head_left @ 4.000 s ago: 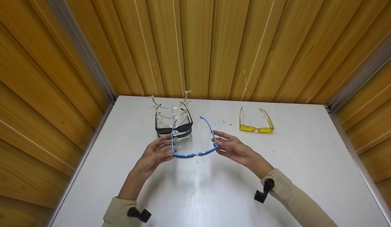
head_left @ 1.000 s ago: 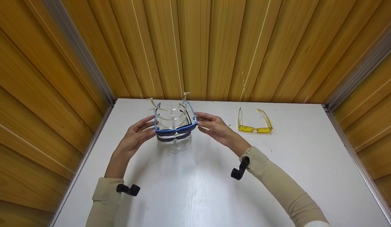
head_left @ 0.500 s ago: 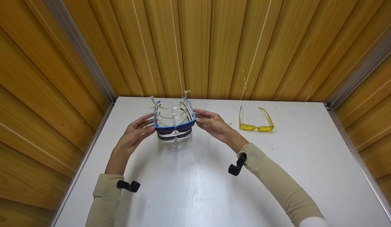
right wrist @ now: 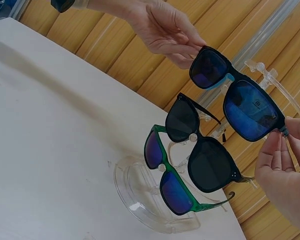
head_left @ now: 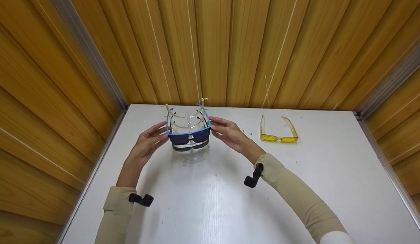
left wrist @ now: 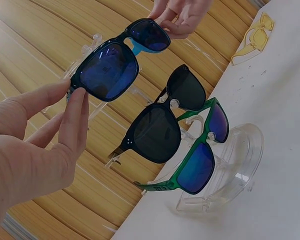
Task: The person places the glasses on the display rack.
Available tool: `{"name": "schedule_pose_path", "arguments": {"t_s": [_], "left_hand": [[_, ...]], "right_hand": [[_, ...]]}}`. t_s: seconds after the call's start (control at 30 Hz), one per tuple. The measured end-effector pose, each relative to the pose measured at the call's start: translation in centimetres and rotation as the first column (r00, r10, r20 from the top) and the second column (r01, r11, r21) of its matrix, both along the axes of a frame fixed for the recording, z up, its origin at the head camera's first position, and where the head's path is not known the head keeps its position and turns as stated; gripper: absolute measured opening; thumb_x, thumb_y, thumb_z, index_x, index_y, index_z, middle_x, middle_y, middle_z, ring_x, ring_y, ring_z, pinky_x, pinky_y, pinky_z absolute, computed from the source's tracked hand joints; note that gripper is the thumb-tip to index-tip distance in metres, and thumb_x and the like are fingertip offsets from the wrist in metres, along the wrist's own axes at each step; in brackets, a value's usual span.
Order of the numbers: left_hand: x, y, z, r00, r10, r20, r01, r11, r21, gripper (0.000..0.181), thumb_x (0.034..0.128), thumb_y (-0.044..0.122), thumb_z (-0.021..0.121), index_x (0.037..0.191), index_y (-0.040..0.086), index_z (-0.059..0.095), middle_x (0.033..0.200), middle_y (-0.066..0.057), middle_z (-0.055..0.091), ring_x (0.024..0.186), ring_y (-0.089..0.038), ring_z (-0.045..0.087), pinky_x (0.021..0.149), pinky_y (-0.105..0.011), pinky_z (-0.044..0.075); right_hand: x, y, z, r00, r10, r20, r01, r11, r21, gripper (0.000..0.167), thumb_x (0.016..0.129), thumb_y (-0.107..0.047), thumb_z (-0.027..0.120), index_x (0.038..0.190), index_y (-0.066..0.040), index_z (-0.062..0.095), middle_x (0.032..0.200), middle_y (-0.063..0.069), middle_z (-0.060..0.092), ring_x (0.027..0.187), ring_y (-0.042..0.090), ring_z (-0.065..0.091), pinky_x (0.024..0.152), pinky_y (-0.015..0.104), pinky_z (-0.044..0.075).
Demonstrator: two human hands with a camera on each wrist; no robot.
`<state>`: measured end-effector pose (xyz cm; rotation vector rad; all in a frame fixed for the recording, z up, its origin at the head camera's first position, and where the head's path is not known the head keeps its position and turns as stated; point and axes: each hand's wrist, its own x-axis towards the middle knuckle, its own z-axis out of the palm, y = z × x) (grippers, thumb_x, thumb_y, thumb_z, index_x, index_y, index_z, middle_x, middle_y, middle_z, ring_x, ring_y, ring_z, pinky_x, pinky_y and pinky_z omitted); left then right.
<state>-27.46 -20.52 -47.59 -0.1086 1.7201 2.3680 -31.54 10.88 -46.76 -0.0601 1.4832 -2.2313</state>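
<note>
Now, blue-and-black plastic sunglasses with blue mirrored lenses: up front on the stand, left of centre in the head view, temples open and pointing back toward the wall, a hand at each end; whether the stand carries their weight, I cannot tell.
Left hand: pinching the left end of that frame between thumb and fingers, coming in from the lower left of the head view.
Right hand: pinching the other end, near the middle of the head view, thumb and fingers at the hinge corner.
Clear plastic tiered stand: upright, its curved base flat on the desk, bare top arms poking up above the blue-and-black pair.
Black sunglasses with dark lenses: sitting on the stand, directly below the pair in the hands.
Green-framed sunglasses with blue-violet mirrored lenses: on the lowest occupied tier, just above the base.
Yellow translucent sunglasses: right of centre in the head view, on the desk, temples open, well apart from the stand.
White desk: filling the lower frame, wood-look plank wall behind.
Beige sleeves: both forearms, a black device at each wrist.
</note>
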Motion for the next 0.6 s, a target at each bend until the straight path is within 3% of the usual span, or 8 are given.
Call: {"name": "schedule_pose_path", "arguments": {"t_s": [0.17, 0.3, 0.47, 0.6], "left_hand": [[-0.09, 0.22, -0.01, 1.000, 0.025, 0.002, -0.025, 1.000, 0.003, 0.060, 0.0938, -0.005, 0.067, 0.150, 0.004, 0.049, 0.130, -0.002, 0.065, 0.130, -0.022, 0.061, 0.105, -0.028, 0.055], [-0.33, 0.46, -0.01, 0.999, 0.031, 0.007, -0.031, 0.999, -0.004, 0.059, 0.0945, -0.003, 0.068, 0.150, 0.003, 0.049, 0.129, -0.001, 0.066, 0.128, -0.021, 0.062, 0.105, -0.027, 0.055], [-0.68, 0.62, -0.18, 0.999, 0.043, 0.026, -0.043, 0.999, 0.011, 0.056, 0.0958, 0.000, 0.068, 0.149, 0.003, 0.050, 0.125, 0.001, 0.067, 0.117, -0.013, 0.066, 0.104, -0.026, 0.055], [-0.88, 0.75, -0.33, 0.998, 0.059, 0.033, -0.060, 0.998, 0.027, 0.055, 0.0970, 0.000, 0.066, 0.149, 0.003, 0.049, 0.123, 0.000, 0.067, 0.111, -0.012, 0.068, 0.102, -0.027, 0.056]], "right_hand": [[-0.06, -0.22, -0.23, 1.000, -0.025, -0.008, 0.024, 0.999, -0.021, 0.048, 0.101, 0.004, 0.056, 0.148, 0.002, 0.048, 0.130, 0.009, 0.064, 0.101, 0.011, 0.062, 0.092, 0.025, 0.050], [-0.12, -0.28, -0.44, 0.998, -0.054, -0.019, 0.053, 0.998, -0.045, 0.047, 0.101, 0.005, 0.054, 0.148, 0.005, 0.047, 0.129, 0.010, 0.064, 0.100, 0.009, 0.063, 0.090, 0.022, 0.052], [-0.18, -0.32, -0.59, 0.998, -0.066, -0.018, 0.066, 0.998, -0.023, 0.047, 0.102, 0.003, 0.054, 0.148, 0.003, 0.047, 0.136, 0.014, 0.062, 0.104, 0.011, 0.063, 0.107, 0.033, 0.046], [-0.31, -0.28, -0.66, 0.999, -0.053, -0.012, 0.054, 0.998, 0.027, 0.049, 0.102, 0.001, 0.055, 0.150, 0.001, 0.047, 0.150, 0.019, 0.052, 0.114, 0.015, 0.061, 0.125, 0.048, 0.031]]}}
